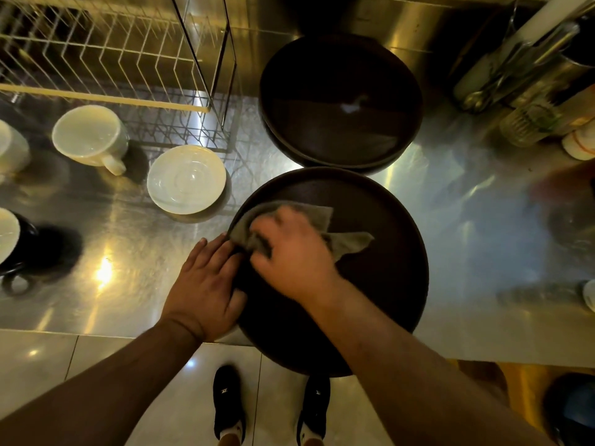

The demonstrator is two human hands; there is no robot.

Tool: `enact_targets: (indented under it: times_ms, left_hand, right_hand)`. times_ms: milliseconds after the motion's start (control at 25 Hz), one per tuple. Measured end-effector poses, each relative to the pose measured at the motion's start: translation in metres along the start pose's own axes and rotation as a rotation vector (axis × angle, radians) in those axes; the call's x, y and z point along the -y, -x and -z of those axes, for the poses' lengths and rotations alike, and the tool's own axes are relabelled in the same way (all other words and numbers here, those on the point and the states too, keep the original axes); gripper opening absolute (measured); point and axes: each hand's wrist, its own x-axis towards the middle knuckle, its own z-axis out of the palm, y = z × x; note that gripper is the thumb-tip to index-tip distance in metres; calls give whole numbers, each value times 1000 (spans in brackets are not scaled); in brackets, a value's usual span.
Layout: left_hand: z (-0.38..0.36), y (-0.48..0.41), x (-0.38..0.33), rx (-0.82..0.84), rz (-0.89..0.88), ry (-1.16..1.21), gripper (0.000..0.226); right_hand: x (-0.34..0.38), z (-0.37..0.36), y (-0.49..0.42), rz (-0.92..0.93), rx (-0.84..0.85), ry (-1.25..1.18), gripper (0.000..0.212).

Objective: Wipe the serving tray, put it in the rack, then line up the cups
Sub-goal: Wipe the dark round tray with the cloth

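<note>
A round dark brown serving tray (383, 252) lies on the steel counter, its near edge hanging over the counter's front. My right hand (289, 249) presses a grey-green cloth (347, 241) onto the tray's left part. My left hand (206, 284) rests flat on the tray's left rim, holding it steady. A white wire dish rack (106, 56) stands at the back left. A white cup (91, 136) sits in front of the rack, with further cups cut off at the left edge: a white one (11, 149) and a dark one (13, 243).
More dark trays (341, 101) are stacked behind the one being wiped. A white saucer (186, 179) lies left of it. Metal canisters and bottles (528, 91) crowd the back right corner. The counter edge runs just below my wrists, with tiled floor and my shoes beneath.
</note>
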Motion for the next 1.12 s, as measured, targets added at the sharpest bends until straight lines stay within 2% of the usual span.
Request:
enact_targets:
  times_ms: [80,120,200,320,440,480,560,680,720,800,880,960,1120]
  left_hand:
    - [0,-1,-1,-11,8,-1,65]
    - [1,-1,-2,-15,10,10,65]
    - [2,-1,-2,-10,13,31,69]
    - [3,-1,-1,10,23,28,71]
    - [2,-1,-1,23,21,16,71]
    - [2,-1,-1,25,17,13,71]
    - [2,-1,-1,22,13,11,72]
    - [2,0,-1,1,-1,15,72]
    - [2,0,-2,-12,-11,18,70]
    - [2,1,-1,-27,-16,13,65]
    - [1,0,-1,-24,-9,4,64]
    - [0,-1,0,-21,-5,11,68]
    - [2,-2,-1,-9,10,15,70]
  right_hand:
    - [-1,-15,19,150,102,157,31]
    - [-16,-13,30,166,121,188,29]
    - [-57,6,53,117,167,237,31]
    - [-109,43,83,-65,202,279,31]
    - [-116,62,87,-188,258,209,26]
    - [-109,65,82,-230,232,118,25]
    - [-87,63,63,-285,74,-64,35]
    - [-36,41,30,-160,-114,-113,57]
    - [-19,29,22,-85,-93,-91,55]
    - [2,3,15,61,51,68,44]
    - [-12,-6,23,126,148,191,36]
    - [-51,6,43,57,186,198,32]
    - [-137,57,86,-246,218,206,34]
